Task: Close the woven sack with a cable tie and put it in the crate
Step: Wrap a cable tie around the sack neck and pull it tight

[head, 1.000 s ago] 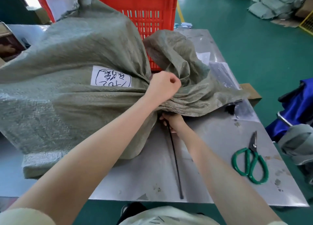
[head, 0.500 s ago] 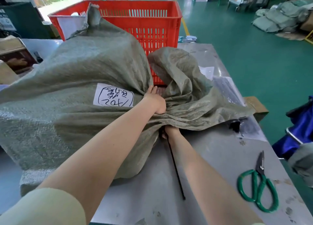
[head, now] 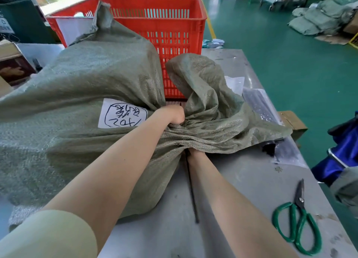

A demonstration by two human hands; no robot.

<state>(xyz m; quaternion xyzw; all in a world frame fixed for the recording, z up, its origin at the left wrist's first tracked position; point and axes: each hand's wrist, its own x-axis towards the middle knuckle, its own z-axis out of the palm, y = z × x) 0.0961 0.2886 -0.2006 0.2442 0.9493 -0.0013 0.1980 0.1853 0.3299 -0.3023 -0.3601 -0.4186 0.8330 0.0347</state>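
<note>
A big grey-green woven sack (head: 81, 94) with a white handwritten label (head: 122, 113) lies on the metal table (head: 242, 180). My left hand (head: 172, 115) is clenched on top of the gathered neck of the sack. My right hand (head: 194, 152) reaches under the neck, mostly hidden by the cloth, at the upper end of a long black cable tie (head: 191, 188) that lies along the table toward me. The loose mouth of the sack (head: 203, 94) flops to the right. The red plastic crate (head: 168, 23) stands behind the sack.
Green-handled scissors (head: 298, 221) lie at the table's right front. Clear plastic bags (head: 259, 106) lie at the right edge beyond the sack. A cardboard box (head: 11, 63) sits at the left, more filled sacks (head: 319, 17) on the green floor at the far right.
My left hand has slid down from above the neck and now presses into the gathered cloth. My right hand has gone further under the sack. The view has tilted up.
</note>
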